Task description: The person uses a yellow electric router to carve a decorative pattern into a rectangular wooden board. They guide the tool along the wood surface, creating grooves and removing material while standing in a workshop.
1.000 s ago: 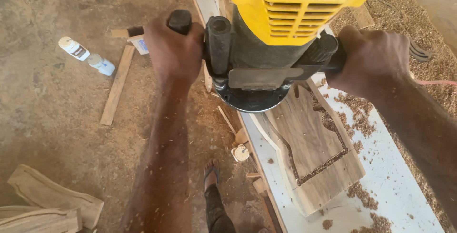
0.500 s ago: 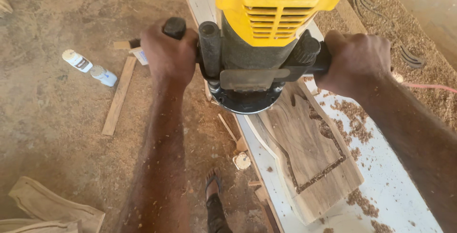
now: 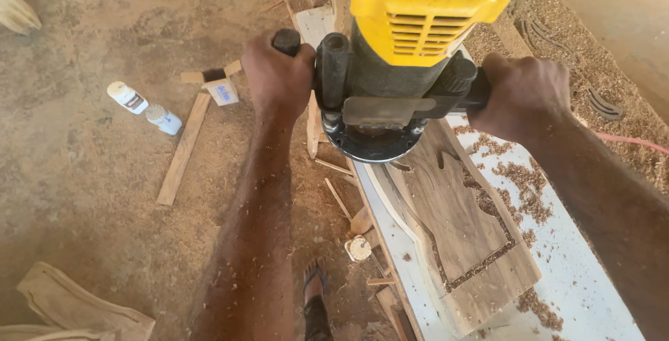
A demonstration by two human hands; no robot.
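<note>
The left hand [image 3: 277, 76] and right hand [image 3: 524, 96] each clamped a side handle of the yellow-topped router [image 3: 390, 69], whose round base sat on the grooved wooden panel [image 3: 467, 236], lying on a white, sawdust-strewn bench [image 3: 592, 278].

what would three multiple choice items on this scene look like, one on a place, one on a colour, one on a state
1. Where does the router sit?
A. on the far end of the wooden panel
B. on the dirt floor
C. on a shelf

2. What colour is the router's top housing?
A. red
B. yellow
C. green

3. How are the hands placed?
A. both hang free
B. only one holds the tool
C. left hand and right hand each grip a side handle

Answers:
1 A, its round base rests on the panel's far end on the white bench.
2 B, the vented cap is yellow.
3 C, both fists close round the black handles.
</note>
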